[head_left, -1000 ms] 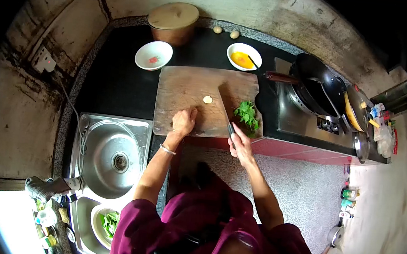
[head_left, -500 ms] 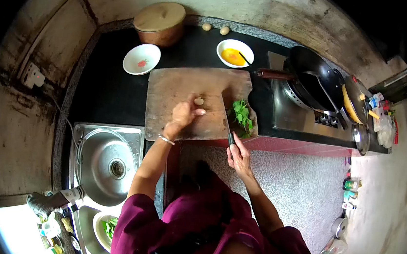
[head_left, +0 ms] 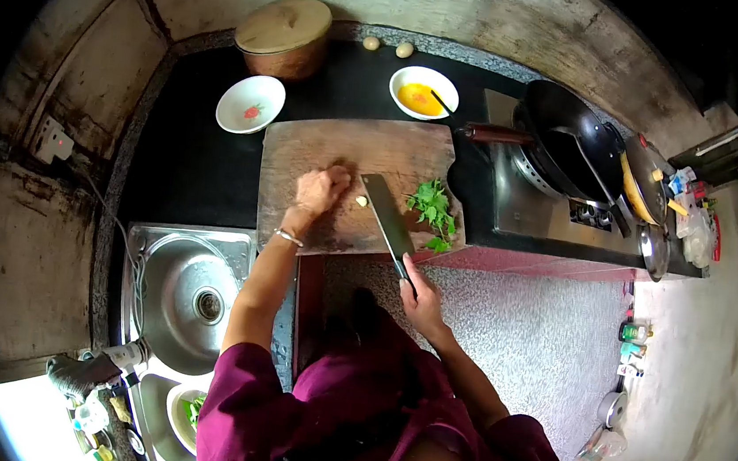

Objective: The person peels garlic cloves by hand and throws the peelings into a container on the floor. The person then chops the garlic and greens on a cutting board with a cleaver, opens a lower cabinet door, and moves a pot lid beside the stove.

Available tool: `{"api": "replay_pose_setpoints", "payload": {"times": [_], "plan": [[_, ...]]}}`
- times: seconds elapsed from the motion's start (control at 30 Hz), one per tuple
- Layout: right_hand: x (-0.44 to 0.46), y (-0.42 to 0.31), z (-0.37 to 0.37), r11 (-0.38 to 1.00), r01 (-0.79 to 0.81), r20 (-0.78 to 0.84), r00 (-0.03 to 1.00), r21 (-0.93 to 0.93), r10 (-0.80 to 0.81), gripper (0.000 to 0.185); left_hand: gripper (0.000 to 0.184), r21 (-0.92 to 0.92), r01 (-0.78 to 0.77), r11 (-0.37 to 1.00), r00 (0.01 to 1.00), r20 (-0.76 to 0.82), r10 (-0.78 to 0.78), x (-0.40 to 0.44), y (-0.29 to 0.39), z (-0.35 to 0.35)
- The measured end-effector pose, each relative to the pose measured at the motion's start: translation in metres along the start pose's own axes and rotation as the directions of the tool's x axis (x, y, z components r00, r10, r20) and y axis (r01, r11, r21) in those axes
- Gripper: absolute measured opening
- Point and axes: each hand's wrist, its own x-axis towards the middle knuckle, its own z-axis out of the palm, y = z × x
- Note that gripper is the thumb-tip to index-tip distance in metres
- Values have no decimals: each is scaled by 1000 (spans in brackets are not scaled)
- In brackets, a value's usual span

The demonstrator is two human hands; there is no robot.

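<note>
My right hand grips the handle of a cleaver, its broad blade lying slantwise over the wooden cutting board. Just left of the blade is a small pale piece that looks like a garlic clove. My left hand is on the board with curled fingers, a little left of that piece; anything inside the fingers is hidden. To the right of the blade lies a bunch of green leafy herbs.
Behind the board stand a bowl of beaten egg, a white bowl, a lidded pot and two eggs. A wok sits on the stove at right. The sink is at left, greens in a bowl below.
My left hand has drawn its fingers in and shifted slightly left. The cleaver has moved left from beside the herbs to the pale piece, its blade now turned flatter.
</note>
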Motion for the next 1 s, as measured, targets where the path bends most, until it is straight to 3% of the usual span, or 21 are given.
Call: {"api": "replay_pose_setpoints", "payload": {"times": [0.07,0.2,0.23,0.3,0.33,0.37,0.4,0.43,0.5,0.53,0.57,0.67,0.73,0.8,0.83,0.87,0.93,1.0], "plan": [[-5,-1,-5,980,-116,164,976,-160,143,51,25,-46,133,990,986,-96,-137,-9,-9,-5],[13,-24,-10,930,14,186,981,-366,59,49,32,-16,123,992,967,-221,-124,-22,-24,-5],[20,-33,-12,924,48,168,986,-380,18,49,32,-20,120,993,969,-215,-122,-23,-23,-5],[15,-28,-10,909,66,153,988,-411,-3,50,34,-270,254,929,960,-50,-276,-30,-27,-10],[14,-24,-3,898,97,139,989,-429,-40,52,34,-264,260,929,958,-54,-283,-33,-31,-9],[4,-11,0,826,78,279,955,-559,98,55,32,-140,219,966,959,-152,-240,-37,-33,-2],[-2,-2,6,823,68,268,958,-564,104,55,30,-13,169,986,957,-237,-167,-38,-30,4],[-6,3,9,806,86,308,943,-586,123,55,22,-91,114,989,944,-301,-136,-42,-22,-2],[2,12,5,804,118,387,910,-583,147,57,20,-31,119,992,948,-293,-123,-45,-16,0],[-5,13,4,804,114,387,909,-584,152,57,19,36,131,991,955,-274,-116,-52,-15,1],[-5,22,6,802,119,381,914,-586,142,58,18,22,43,999,935,-353,-32,-55,-16,6],[0,10,2,795,80,371,909,-601,189,58,19,-4,39,999,938,-345,-38,-61,-13,2],[9,10,-4,936,45,318,945,-348,73,53,19,-36,56,998,950,-305,-64,-61,-9,-1],[17,14,0,998,58,153,987,-32,-52,50,20,-59,102,993,957,-265,-114,-70,-9,-6],[15,9,-10,917,-378,328,888,125,321,49,20,-84,82,993,954,-283,-103,-73,-7,-7],[20,7,-10,890,-372,316,905,265,285,49,20,-108,49,993,951,-300,-80,-74,-6,-9],[25,-6,-20,695,-602,422,789,393,446,48,19,-144,37,989,958,-277,-76,-75,-2,-16],[20,-8,-21,668,-627,428,773,401,468,48,18,-153,-8,988,974,-224,-27,-78,-2,-23]]}}
